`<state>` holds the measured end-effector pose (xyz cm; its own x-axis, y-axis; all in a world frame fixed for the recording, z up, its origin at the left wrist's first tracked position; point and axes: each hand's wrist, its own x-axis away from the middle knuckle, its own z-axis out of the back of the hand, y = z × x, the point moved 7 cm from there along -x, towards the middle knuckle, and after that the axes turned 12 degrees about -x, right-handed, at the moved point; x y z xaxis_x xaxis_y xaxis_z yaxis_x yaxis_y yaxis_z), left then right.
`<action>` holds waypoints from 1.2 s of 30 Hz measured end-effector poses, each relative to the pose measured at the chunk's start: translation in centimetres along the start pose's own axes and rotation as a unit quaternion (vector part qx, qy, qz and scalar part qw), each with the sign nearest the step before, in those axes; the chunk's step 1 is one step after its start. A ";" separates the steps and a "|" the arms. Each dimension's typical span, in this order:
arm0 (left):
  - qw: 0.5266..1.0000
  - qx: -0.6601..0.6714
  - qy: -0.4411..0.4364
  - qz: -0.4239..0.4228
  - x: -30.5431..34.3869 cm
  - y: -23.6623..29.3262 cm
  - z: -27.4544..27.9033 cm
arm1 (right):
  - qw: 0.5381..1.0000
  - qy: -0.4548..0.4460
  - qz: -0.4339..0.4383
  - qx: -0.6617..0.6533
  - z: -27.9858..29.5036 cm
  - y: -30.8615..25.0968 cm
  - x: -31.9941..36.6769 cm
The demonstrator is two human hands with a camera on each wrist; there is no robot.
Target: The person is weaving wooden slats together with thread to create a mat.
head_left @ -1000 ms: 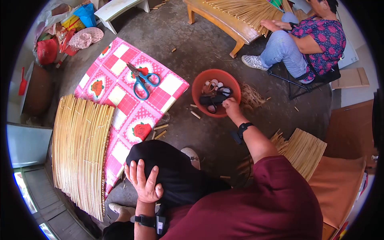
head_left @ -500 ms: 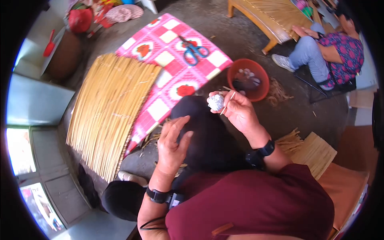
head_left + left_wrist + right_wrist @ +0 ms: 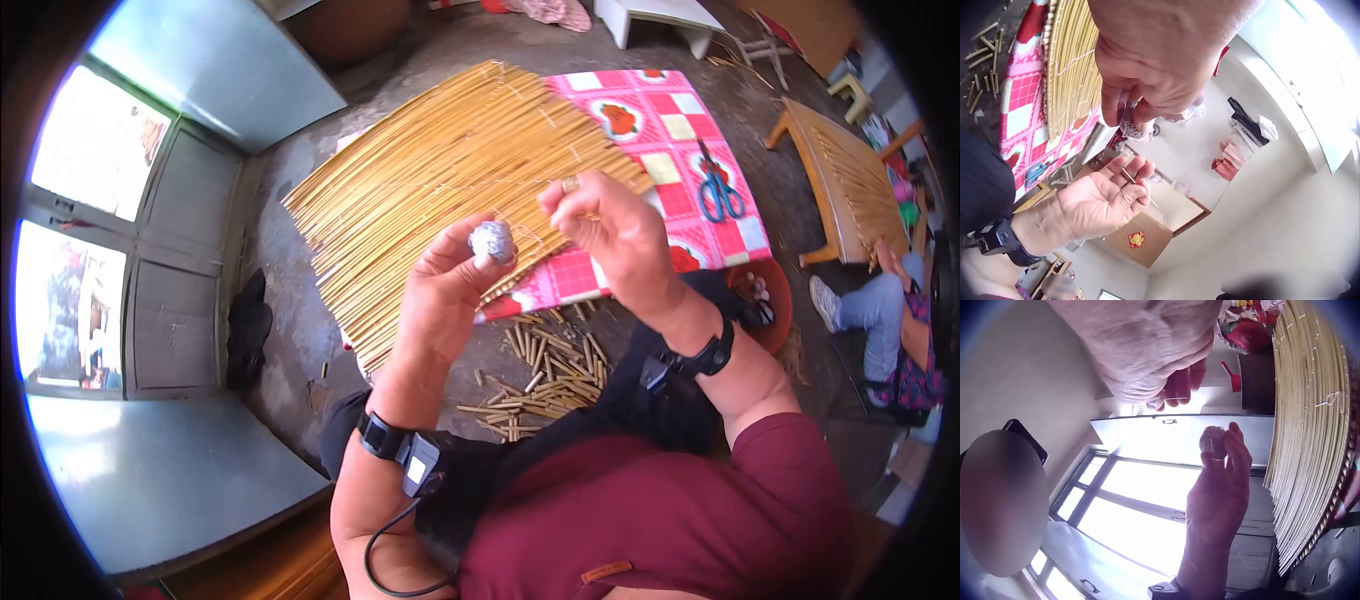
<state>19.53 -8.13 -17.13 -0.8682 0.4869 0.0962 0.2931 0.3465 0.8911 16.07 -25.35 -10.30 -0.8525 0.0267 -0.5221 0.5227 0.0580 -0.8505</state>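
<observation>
My left hand [image 3: 440, 295] pinches a small ball of whitish thread [image 3: 492, 242] between thumb and fingers, above the woven stalk mat [image 3: 450, 150]. To its right my right hand [image 3: 625, 245] is raised with its fingers curled. In the left wrist view the right hand [image 3: 1097, 203] pinches a thin pale stick [image 3: 1152, 199]; the thread ball [image 3: 1132, 124] is in the left hand above it. The right wrist view shows the ball [image 3: 1213, 442] at the left fingertips. The mat lies partly over a pink checked cloth [image 3: 660, 168].
Blue-handled scissors [image 3: 720, 195] lie on the cloth. Cut stalk pieces [image 3: 560, 380] litter the floor by my legs. A red basin [image 3: 775, 290] stands at the right, near a seated person [image 3: 895, 330]. A grey-blue cabinet [image 3: 170, 480] is at the left.
The thread ball has passed from my right hand to my left. Before that, the right hand came up from the basin with it. The view has turned left, towards the mat.
</observation>
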 end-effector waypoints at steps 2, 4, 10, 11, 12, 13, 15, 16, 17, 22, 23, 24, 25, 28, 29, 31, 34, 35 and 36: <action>1.000 -0.005 0.022 -0.020 -0.5 1.2 1.9 | 0.999 -0.022 -0.036 0.018 -1.2 0.9 -2.6; 0.999 0.003 0.033 -0.031 -0.8 1.1 3.3 | 0.996 -0.048 -0.062 0.036 -2.7 3.0 -3.9; 0.997 0.020 0.062 -0.030 -2.2 -1.4 4.3 | 0.994 -0.063 -0.069 0.049 -2.5 7.8 -2.9; 0.997 -0.007 0.068 -0.031 -2.4 -1.9 3.9 | 0.993 -0.063 -0.087 0.046 -1.8 8.2 -2.5; 0.996 -0.036 0.071 -0.034 -2.8 -2.1 3.5 | 0.992 -0.062 -0.101 0.043 -1.1 8.5 -2.3; 0.994 -0.065 0.074 -0.039 -3.2 -2.3 3.0 | 0.991 -0.061 -0.113 0.041 -0.4 8.8 -2.3; 0.995 -0.070 0.072 -0.028 -3.5 -3.0 2.2 | 0.993 -0.042 -0.104 0.026 0.7 8.9 -2.4; 0.994 -0.078 0.077 -0.019 -3.6 -3.4 2.0 | 0.994 -0.033 -0.100 0.018 1.2 9.0 -2.5; 0.993 -0.086 0.082 -0.010 -3.6 -3.7 2.0 | 0.995 -0.024 -0.095 0.008 1.5 9.0 -2.5; 0.991 -0.095 0.093 -0.003 -4.2 -4.7 1.6 | 0.984 -0.113 -0.128 0.058 1.0 9.4 -1.9; 0.987 -0.127 0.101 0.010 -4.3 -5.4 2.2 | 0.985 -0.123 -0.071 0.097 1.0 9.1 -1.7; 0.981 -0.155 0.113 0.018 -4.4 -5.3 1.7 | 0.983 -0.133 -0.006 0.126 0.7 9.0 -1.6; 0.970 -0.205 0.121 0.051 -4.4 -5.3 1.6 | 0.986 -0.114 -0.009 0.118 0.7 9.3 -1.5; 0.942 -0.311 0.123 -0.020 -4.6 -6.9 2.9 | 0.985 -0.094 -0.022 0.143 0.0 9.6 -1.1; 0.948 -0.289 0.130 -0.034 -4.6 -7.0 2.9 | 0.983 -0.084 -0.034 0.162 0.0 10.0 -1.0; 0.942 -0.306 0.140 0.021 -4.1 -5.8 2.4 | 0.977 -0.090 -0.027 0.191 -0.6 9.3 -1.3; 0.961 -0.258 0.096 0.034 -4.2 -5.5 2.1 | 0.986 -0.071 -0.110 0.108 0.2 11.1 -1.0; 0.968 -0.235 0.087 0.023 -4.2 -5.7 2.3 | 0.985 -0.061 -0.141 0.073 0.4 11.7 -0.9; 0.974 -0.213 0.077 0.011 -4.1 -5.6 2.2 | 0.983 -0.050 -0.172 0.038 0.6 12.2 -0.7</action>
<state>22.31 -10.34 -23.52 -0.9231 0.3522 0.1545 0.1492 -0.0424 0.9879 23.08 -25.22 -20.36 -0.9757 -0.0806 -0.2038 0.2066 -0.0282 -0.9780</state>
